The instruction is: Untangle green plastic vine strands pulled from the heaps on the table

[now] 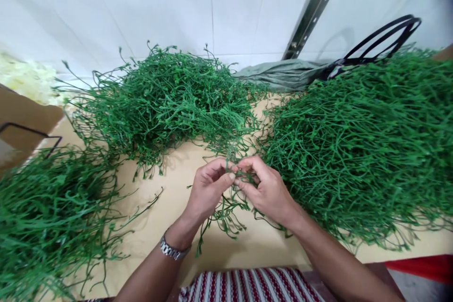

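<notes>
Both hands meet at the middle of the table, fingertips nearly touching. My left hand (210, 184), with a metal watch (172, 247) on its wrist, pinches a thin green plastic stem between thumb and forefinger. Opposite it, my right hand (265, 188) is closed in a pinch on green stems too. Below the fingers, several loose green stems (226, 214) with small forked tips lie on or hang over the tabletop (170, 207). Exactly where one piece joins another is hidden by the fingers.
Large heaps of green stems lie at the right (368, 146), back left (166, 99) and near left (46, 222). A cardboard box (28, 118) and pale yellow petals (28, 78) are far left. Against the tiled wall rest a grey-green cloth (283, 74) and a perforated metal bar (313, 14).
</notes>
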